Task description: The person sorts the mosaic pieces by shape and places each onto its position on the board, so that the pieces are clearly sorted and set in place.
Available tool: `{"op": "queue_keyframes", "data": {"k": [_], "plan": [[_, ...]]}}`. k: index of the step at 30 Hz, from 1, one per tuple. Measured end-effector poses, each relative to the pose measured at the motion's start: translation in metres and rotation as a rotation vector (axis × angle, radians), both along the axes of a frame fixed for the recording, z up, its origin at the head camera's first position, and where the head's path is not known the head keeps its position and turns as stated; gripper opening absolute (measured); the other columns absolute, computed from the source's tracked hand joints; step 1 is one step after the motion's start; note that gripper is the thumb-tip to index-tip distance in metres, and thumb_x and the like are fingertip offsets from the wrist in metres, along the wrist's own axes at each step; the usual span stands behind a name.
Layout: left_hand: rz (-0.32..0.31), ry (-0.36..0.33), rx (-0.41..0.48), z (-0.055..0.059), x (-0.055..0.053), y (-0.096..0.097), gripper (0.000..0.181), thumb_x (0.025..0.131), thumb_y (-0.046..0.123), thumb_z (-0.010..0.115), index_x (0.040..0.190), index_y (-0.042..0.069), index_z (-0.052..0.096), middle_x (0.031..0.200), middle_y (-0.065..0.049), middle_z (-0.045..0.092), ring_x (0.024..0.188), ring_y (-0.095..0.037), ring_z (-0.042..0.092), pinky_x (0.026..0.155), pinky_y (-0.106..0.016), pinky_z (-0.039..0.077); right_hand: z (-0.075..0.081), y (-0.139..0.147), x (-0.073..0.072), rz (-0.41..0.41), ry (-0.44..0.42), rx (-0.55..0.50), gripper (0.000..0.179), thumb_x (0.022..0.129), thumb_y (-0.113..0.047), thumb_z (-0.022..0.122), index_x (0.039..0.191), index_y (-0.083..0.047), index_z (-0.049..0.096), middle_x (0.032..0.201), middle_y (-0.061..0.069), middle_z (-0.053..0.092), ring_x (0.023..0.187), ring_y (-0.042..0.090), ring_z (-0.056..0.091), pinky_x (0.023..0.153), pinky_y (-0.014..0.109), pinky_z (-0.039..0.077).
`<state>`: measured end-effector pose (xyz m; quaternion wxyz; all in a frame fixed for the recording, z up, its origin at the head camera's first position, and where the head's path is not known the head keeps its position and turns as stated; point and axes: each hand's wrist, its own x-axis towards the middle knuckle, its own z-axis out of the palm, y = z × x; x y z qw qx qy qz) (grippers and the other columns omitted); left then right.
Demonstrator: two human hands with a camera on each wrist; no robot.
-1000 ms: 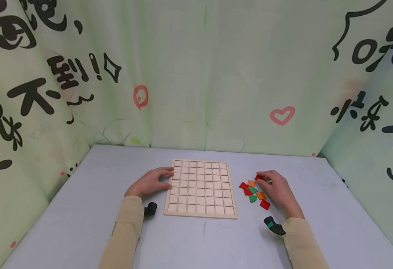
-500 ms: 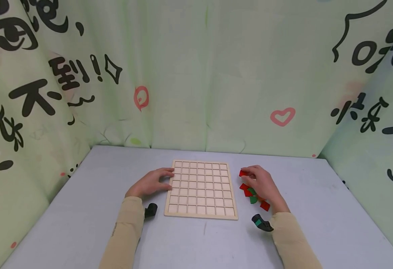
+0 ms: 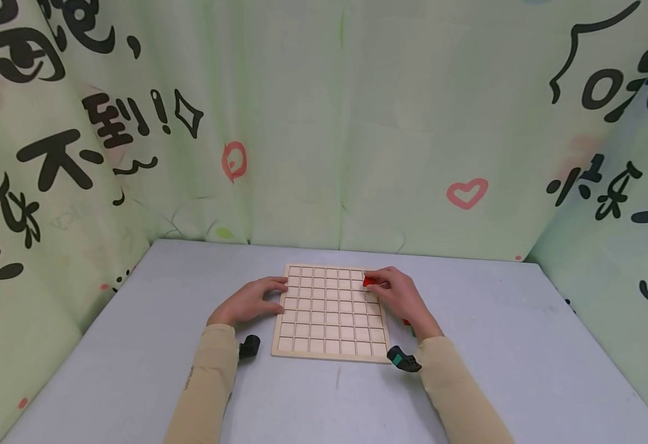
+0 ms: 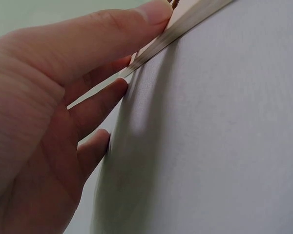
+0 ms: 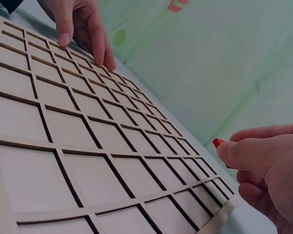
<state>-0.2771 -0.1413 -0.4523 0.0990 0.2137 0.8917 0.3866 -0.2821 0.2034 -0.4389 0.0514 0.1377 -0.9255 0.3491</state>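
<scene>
A pale wooden grid board [image 3: 332,313] with square recesses lies on the table. My left hand [image 3: 250,301] rests at its left edge, fingers spread and fairly straight; in the left wrist view the thumb [image 4: 154,12] lies on the rim. Between thumb and fingertips, my right hand [image 3: 404,297] pinches a small red tile [image 3: 368,281]. That tile overlaps the board's far right corner in the head view. From the right wrist, the tile [image 5: 217,142] shows raised above the grid, mostly covered by the fingers.
Bits of a red tile [image 3: 407,322] and a green tile [image 3: 413,332] peek out beside my right wrist, which hides others. Black wrist devices [image 3: 248,346] sit by both sleeves. A printed curtain [image 3: 301,123] surrounds the white table [image 3: 312,401] at the back and sides.
The right hand has lifted the red tile from the loose pile and carried it left, over the board's far right corner. The left hand stays at the board's edge.
</scene>
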Motion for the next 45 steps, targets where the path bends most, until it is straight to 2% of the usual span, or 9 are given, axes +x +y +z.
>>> {"op": "queue_keyframes", "data": {"k": [5,15,24,32,41,45], "plan": [[-0.003,0.007,-0.009,-0.002,-0.001,0.0,0.048,0.085,0.017,0.077,0.128,0.003,0.062,0.15,-0.006,0.045,0.142,-0.03,0.033,0.116,-0.045,0.029,-0.004,-0.012,-0.002,0.021,-0.054,-0.05,0.033,0.091,-0.013,0.07,0.122,-0.006,0.068,0.119,0.011,0.063,0.099,0.025,0.064,0.089,0.04,0.054],[-0.013,0.027,-0.023,-0.003,-0.001,-0.001,0.048,0.085,0.019,0.076,0.128,0.003,0.062,0.15,-0.005,0.045,0.142,-0.029,0.034,0.115,-0.044,0.03,-0.006,-0.031,-0.004,0.105,-0.045,-0.046,0.03,0.092,-0.014,0.069,0.121,-0.007,0.069,0.117,0.011,0.063,0.099,0.026,0.064,0.087,0.039,0.055],[-0.013,0.03,-0.028,-0.001,-0.002,-0.003,0.049,0.085,0.02,0.076,0.128,0.002,0.062,0.149,-0.007,0.045,0.141,-0.03,0.034,0.115,-0.045,0.03,-0.007,-0.047,-0.008,0.11,-0.07,-0.028,0.031,0.091,-0.021,0.071,0.12,-0.01,0.07,0.116,0.006,0.066,0.097,0.021,0.063,0.087,0.035,0.054],[-0.012,0.016,-0.031,-0.001,-0.001,-0.002,0.049,0.086,0.019,0.076,0.129,0.003,0.061,0.15,-0.006,0.044,0.142,-0.03,0.033,0.115,-0.045,0.03,-0.011,-0.062,-0.009,0.115,-0.097,-0.044,0.031,0.09,-0.019,0.072,0.119,-0.009,0.07,0.112,0.006,0.066,0.098,0.02,0.06,0.088,0.035,0.053],[-0.003,0.003,-0.035,0.0,-0.002,0.0,0.049,0.086,0.019,0.076,0.129,0.003,0.061,0.15,-0.005,0.045,0.142,-0.029,0.034,0.115,-0.045,0.03,-0.011,-0.074,-0.008,0.171,-0.003,0.03,0.023,0.089,-0.014,0.073,0.111,-0.007,0.073,0.1,0.002,0.064,0.088,0.016,0.059,0.08,0.033,0.053],[0.003,-0.005,-0.038,0.0,-0.001,0.001,0.049,0.086,0.02,0.076,0.13,0.004,0.061,0.15,-0.005,0.044,0.142,-0.029,0.033,0.115,-0.045,0.03,-0.009,-0.079,-0.008,0.193,0.012,0.044,0.021,0.089,-0.014,0.073,0.109,-0.006,0.073,0.098,0.002,0.063,0.087,0.016,0.059,0.079,0.031,0.053]]}}
